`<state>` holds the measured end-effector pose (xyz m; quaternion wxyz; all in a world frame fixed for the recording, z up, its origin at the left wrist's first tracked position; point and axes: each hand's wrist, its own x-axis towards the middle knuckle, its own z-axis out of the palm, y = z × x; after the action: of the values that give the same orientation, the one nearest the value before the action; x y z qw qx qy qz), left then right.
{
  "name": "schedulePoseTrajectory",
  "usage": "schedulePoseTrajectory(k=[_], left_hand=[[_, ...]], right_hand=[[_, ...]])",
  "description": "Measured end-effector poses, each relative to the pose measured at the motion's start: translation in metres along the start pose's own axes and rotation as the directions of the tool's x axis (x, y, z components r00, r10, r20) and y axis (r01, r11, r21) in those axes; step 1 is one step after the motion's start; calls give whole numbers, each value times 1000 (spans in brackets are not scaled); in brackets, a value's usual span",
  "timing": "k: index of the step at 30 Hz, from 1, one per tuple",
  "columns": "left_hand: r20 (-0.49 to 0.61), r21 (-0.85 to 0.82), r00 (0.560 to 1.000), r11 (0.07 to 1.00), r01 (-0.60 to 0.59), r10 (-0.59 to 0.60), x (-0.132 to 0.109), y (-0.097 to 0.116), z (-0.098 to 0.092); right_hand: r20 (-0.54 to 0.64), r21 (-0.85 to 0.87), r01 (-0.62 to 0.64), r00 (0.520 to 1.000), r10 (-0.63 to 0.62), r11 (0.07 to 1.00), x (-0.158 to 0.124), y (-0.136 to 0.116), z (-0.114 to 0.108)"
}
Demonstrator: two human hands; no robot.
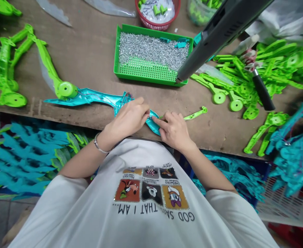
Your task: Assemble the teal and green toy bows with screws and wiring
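Observation:
A teal plastic toy sword shell (99, 97) lies open side up along the table's front edge, with thin wires running inside it. My left hand (132, 115) bends over its handle end, fingers curled and fingertips pinched together at the handle; anything small between them is hidden. From the other side, my right hand (173, 129) grips the handle's tip, index finger pressing inside the shell. A slim light-green part (196, 113) sticks out beyond the right hand. At the blade end, a light-green piece with a round hub (68, 89) rests on the shell.
Behind the hands stands a green tray (151, 81) of small metal screws. A dark power tool (218, 38) hangs over its right corner. Light-green parts (267, 69) pile at right, near a black-handled tool (263, 89). A red basket (158, 25) sits at the back.

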<state>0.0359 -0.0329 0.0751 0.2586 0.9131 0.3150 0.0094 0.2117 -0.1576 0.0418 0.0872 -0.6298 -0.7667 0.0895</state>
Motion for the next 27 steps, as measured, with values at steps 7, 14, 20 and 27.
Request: schedulePoseTrajectory(k=[7, 14, 20, 27], left_hand=[[58, 68, 998, 997, 24, -28, 29, 1, -2], [157, 71, 982, 993, 91, -101, 54, 3, -7], [284, 115, 952, 990, 87, -116, 66, 1, -15], [-30, 140, 945, 937, -319, 326, 27, -14, -1]], right_hand=[[25, 1, 10, 1000, -10, 1000, 0, -1, -1], [-13, -56, 49, 999, -50, 997, -2, 1, 3], [-21, -92, 62, 998, -64, 994, -2, 1, 3], [17, -66, 25, 1000, -24, 998, 2, -1, 2]])
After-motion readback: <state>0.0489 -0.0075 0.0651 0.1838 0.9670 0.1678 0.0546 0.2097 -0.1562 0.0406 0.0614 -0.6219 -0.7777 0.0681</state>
